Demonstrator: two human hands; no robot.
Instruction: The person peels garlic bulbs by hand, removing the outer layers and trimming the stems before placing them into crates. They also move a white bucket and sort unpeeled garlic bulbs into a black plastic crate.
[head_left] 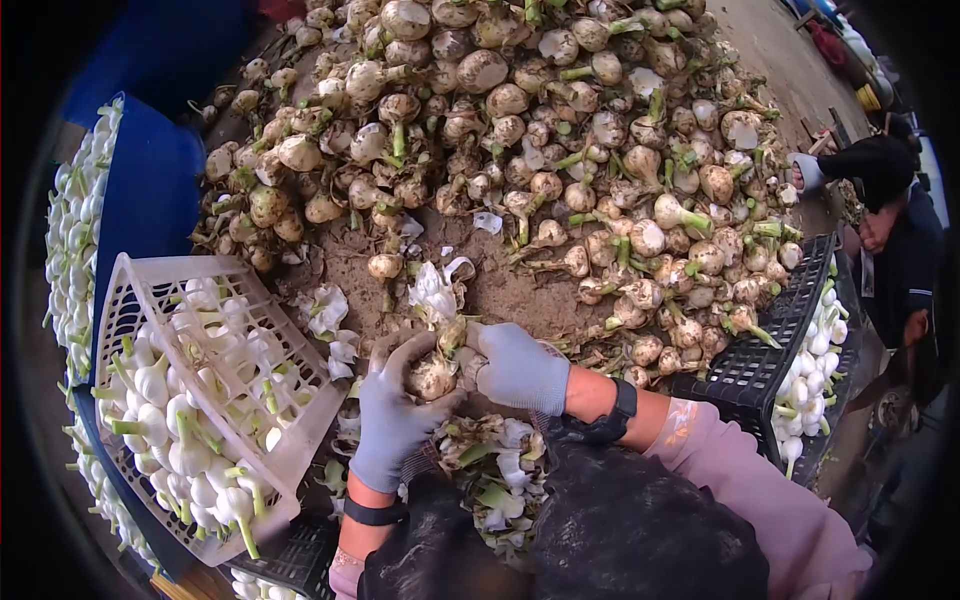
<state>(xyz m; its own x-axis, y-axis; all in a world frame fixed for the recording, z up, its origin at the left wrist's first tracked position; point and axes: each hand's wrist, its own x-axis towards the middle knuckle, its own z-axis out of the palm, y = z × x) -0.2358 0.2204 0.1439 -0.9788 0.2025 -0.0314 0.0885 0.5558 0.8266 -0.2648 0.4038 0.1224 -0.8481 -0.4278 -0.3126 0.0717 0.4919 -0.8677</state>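
Note:
Both my hands wear grey gloves and meet over one muddy onion bulb (432, 378) near the middle of the view. My left hand (392, 412) cups the bulb from below and the side. My right hand (518, 366) pinches the bulb's top, where loose white skin (434, 290) peels upward. A heap of peeled skins and green scraps (495, 470) lies in my lap just under the hands.
A big pile of dirty onions (560, 140) fills the ground ahead. A white crate (262, 450) of peeled white onions tilts at my left, a blue crate (150, 190) behind it. A black crate (770, 350) stands at right, where another person (890, 210) sits.

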